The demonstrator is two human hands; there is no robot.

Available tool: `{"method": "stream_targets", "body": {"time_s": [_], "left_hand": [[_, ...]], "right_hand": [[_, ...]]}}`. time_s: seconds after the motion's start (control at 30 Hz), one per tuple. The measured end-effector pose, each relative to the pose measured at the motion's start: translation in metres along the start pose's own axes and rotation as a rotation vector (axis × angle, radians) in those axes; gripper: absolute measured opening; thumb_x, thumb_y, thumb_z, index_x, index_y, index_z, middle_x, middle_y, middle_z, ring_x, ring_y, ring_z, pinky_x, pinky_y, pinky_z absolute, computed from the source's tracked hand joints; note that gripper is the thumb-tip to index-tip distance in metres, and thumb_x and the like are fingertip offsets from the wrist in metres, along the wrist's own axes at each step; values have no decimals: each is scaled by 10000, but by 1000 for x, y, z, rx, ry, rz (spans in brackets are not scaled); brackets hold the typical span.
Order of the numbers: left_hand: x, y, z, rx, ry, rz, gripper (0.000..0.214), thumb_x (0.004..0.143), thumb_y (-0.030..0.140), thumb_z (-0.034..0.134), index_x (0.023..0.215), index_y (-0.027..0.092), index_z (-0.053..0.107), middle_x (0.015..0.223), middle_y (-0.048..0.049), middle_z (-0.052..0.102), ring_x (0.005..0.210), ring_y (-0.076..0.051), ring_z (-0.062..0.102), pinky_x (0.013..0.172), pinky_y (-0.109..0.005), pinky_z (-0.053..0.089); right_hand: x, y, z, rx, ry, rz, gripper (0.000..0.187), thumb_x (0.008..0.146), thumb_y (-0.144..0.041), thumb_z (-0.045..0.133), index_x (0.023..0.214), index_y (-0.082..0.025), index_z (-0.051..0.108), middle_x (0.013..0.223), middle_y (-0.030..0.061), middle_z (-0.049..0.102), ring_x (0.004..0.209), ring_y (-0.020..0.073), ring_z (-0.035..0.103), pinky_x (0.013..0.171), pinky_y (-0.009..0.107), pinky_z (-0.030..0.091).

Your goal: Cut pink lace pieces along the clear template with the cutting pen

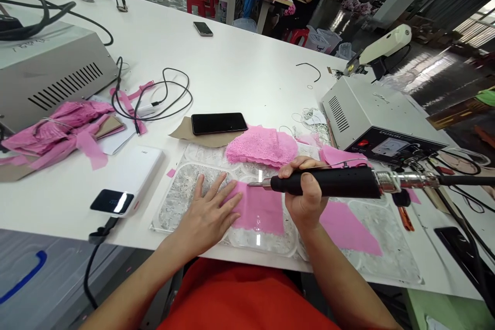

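Observation:
My left hand [211, 211] lies flat with fingers spread, its fingertips on the left edge of a pink fabric piece [263, 211]. Under the fabric is a clear, ridged plastic sheet [178, 191] over a grey speckled surface. My right hand [307, 196] is wrapped round a black corded hand tool [328, 183] with a slim metal tip. The tip points left, at the upper part of the fabric near my left fingers; whether it touches cannot be made out. Just behind lies a stack of pink lace fabric [261, 147]. Another pink piece [350, 229] lies to the right.
A grey control box [382, 113] with a dial stands at right, a second metal box [54, 67] at left. A black phone [219, 123] lies on brown card. A white power bank [141, 175], loose cables [166, 113] and pink scraps lie leftward. Beyond, a person [309, 0] sits sewing.

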State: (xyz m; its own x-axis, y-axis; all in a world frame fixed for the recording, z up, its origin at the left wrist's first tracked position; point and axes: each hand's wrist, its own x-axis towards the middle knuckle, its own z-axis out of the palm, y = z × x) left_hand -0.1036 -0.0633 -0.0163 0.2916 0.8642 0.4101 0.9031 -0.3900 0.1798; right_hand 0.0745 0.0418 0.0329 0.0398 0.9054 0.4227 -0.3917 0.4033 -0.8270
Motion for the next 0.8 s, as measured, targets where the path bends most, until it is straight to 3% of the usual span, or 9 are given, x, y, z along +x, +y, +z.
{"method": "stream_targets", "body": {"time_s": [0.33,0.8], "left_hand": [[-1,0,-1,6,2,-1,292,987,300,471,1240,236,602,1398,-47,549,1409,-300,345,1169,-621,109],[1,1,-2,-42,32,-27,278,975,339,499,1199,242,631,1363,-51,582,1388,-300,385,1174,-610,99]], "right_hand": [[7,-13,-23,-2,100,-23,88,726,-269,601,784,-211,568,794,-30,542,564,90,552,556,293,483],[4,-7,-19,-34,76,-6,113,750,-295,613,790,-215,543,801,-39,536,576,89,562,583,298,502]]}}
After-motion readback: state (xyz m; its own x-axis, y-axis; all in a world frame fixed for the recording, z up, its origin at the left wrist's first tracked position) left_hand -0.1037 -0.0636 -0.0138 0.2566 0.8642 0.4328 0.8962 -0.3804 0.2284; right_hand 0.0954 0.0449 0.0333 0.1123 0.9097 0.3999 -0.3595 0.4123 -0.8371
